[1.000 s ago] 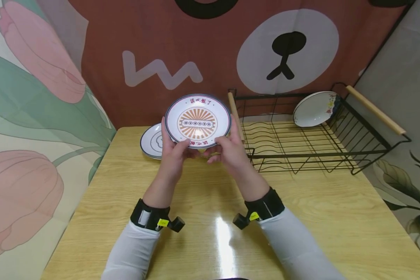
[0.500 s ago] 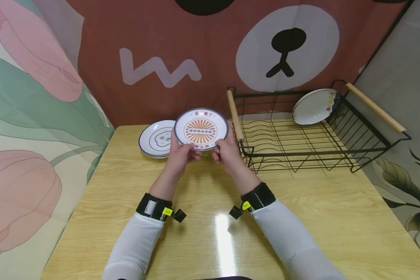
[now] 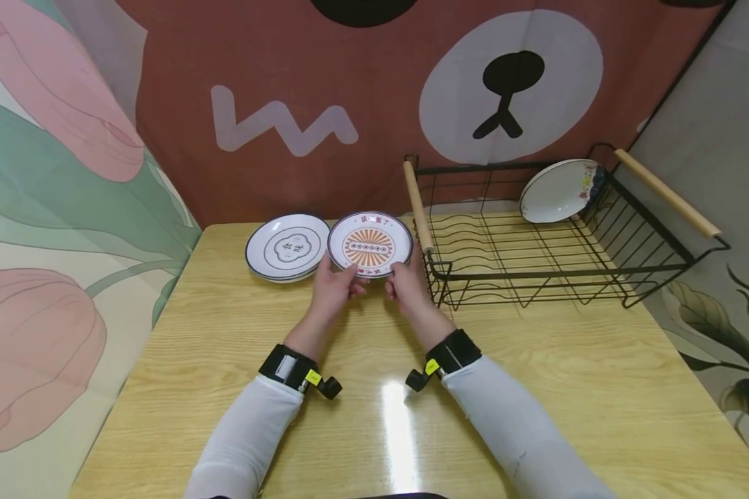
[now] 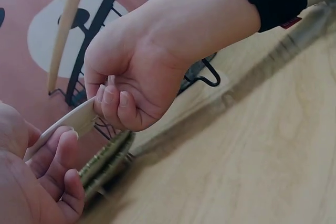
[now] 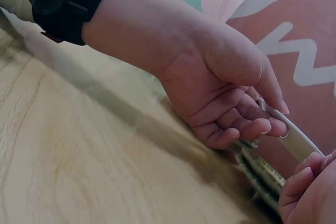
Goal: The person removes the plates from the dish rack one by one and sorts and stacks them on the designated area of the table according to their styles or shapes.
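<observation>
Both hands hold a white plate [image 3: 369, 244] with a dark rim and an orange sunburst, low over the table near its far edge. My left hand [image 3: 343, 278] pinches the near rim on the left, thumb on top. My right hand [image 3: 397, 278] grips the rim just to the right. In the left wrist view the right hand [image 4: 118, 103] curls round the plate's edge [image 4: 73, 120], and the left hand's fingers [image 4: 58, 166] lie below it. In the right wrist view the left hand [image 5: 236, 114] pinches the rim [image 5: 294, 137]. A greenish ribbed thing [image 4: 105, 161] lies beneath; what it is I cannot tell.
White blue-rimmed plates [image 3: 285, 247] lie stacked on the wooden table [image 3: 537, 360], left of the held plate. A black wire dish rack [image 3: 537, 277] with wooden handles stands right of it, with a flowered plate [image 3: 558, 190] leaning at its back. Printed cloth walls close the far and left sides.
Both hands have carried the sunburst plate down and away from me, from chest height and tilted towards me to nearly flat just above the table.
</observation>
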A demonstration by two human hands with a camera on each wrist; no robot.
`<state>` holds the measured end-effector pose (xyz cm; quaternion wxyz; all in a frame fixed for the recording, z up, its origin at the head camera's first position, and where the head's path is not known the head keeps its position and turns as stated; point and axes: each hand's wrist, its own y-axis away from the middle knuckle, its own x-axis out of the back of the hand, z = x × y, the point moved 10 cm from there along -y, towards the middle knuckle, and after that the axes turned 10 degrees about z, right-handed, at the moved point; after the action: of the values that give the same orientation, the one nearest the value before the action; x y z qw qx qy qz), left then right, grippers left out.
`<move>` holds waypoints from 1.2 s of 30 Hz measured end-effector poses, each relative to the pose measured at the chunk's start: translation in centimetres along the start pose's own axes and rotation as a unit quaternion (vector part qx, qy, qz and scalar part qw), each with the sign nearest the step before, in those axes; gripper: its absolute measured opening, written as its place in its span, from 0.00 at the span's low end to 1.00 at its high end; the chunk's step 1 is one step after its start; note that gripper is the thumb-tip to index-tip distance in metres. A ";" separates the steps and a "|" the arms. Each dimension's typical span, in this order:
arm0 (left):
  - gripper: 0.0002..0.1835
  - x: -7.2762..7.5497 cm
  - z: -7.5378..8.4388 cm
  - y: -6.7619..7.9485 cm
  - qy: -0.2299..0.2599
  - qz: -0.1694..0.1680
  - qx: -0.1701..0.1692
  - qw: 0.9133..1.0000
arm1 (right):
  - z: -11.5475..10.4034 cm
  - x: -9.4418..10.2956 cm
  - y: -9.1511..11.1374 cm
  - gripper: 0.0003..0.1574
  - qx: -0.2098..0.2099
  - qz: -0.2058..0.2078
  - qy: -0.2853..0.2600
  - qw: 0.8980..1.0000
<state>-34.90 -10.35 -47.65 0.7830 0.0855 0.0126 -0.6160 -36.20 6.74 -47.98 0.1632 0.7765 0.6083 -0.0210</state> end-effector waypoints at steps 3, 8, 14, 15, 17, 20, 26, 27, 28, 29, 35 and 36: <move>0.39 0.2 -0.8 -0.2 -0.007 0.014 0.012 1.000 | 0.7 0.3 -0.2 0.57 -0.012 0.008 0.003 1.000; 0.39 0.4 -1.8 -0.5 -0.014 0.022 0.035 0.999 | 1.7 0.6 -0.6 0.57 -0.027 0.012 0.002 1.000; 0.39 0.4 -2.7 -0.7 -0.005 0.016 0.066 0.998 | 2.0 0.9 -0.7 0.56 -0.030 0.016 0.002 0.999; 0.39 0.5 -2.8 -0.7 -0.005 0.014 0.070 0.997 | 2.1 0.9 -0.7 0.56 -0.028 0.016 0.001 0.999; 0.39 0.4 -3.0 -0.8 -0.004 0.010 0.078 0.997 | 2.1 0.9 -0.8 0.55 -0.026 0.013 0.000 1.000; 0.39 0.2 -3.2 -0.9 -0.003 0.000 0.085 0.996 | 2.1 1.0 -1.0 0.55 -0.022 0.011 -0.003 1.000; 0.37 -0.3 -3.3 -1.2 -0.005 -0.035 0.077 0.996 | 2.3 1.1 -1.3 0.54 -0.018 0.012 -0.002 1.000; 0.37 -0.3 -3.3 -1.2 -0.003 -0.040 0.076 0.996 | 2.3 1.1 -1.3 0.55 -0.017 0.012 -0.001 1.000; 0.37 -0.4 -3.4 -1.2 -0.001 -0.045 0.075 0.996 | 2.3 1.2 -1.4 0.55 -0.016 0.013 -0.001 1.000; 0.36 -0.4 -3.4 -1.2 0.001 -0.049 0.075 0.996 | 2.3 1.2 -1.4 0.55 -0.015 0.013 0.000 1.000; 0.34 -0.5 -3.5 -1.2 -0.005 -0.063 0.077 0.995 | 2.5 1.1 -1.6 0.57 -0.020 0.013 0.000 1.000; 0.34 -0.5 -3.5 -1.3 -0.007 -0.062 0.078 0.995 | 2.5 1.1 -1.6 0.57 -0.020 0.012 0.000 1.000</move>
<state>-35.94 -9.67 -51.21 0.7339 0.1415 -0.0357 -0.6633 -37.07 7.44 -50.96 0.1788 0.7807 0.5988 -0.0071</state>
